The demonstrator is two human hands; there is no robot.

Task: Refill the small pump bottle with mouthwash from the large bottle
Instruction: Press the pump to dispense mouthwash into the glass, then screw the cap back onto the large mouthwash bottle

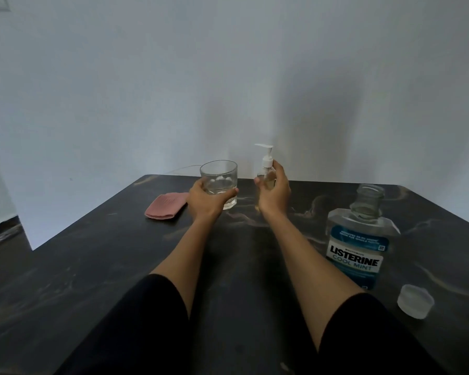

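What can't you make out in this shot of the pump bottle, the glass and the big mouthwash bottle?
All from the head view:
- Fill level of the small pump bottle: the right hand wraps its body.
- Whether the glass holds liquid: clear glass, partly covered by the left hand.
- Small print on the large bottle label: too small and blurred.
- Whether the pump collar is screwed tight: too small.

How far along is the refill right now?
Done: the large bottle stands uncapped, its cap beside it on the table. In hand: the right hand grips the small pump bottle, pump still fitted; the left hand holds the glass. Left: remove the pump, pour, refit. Fill level unclear.
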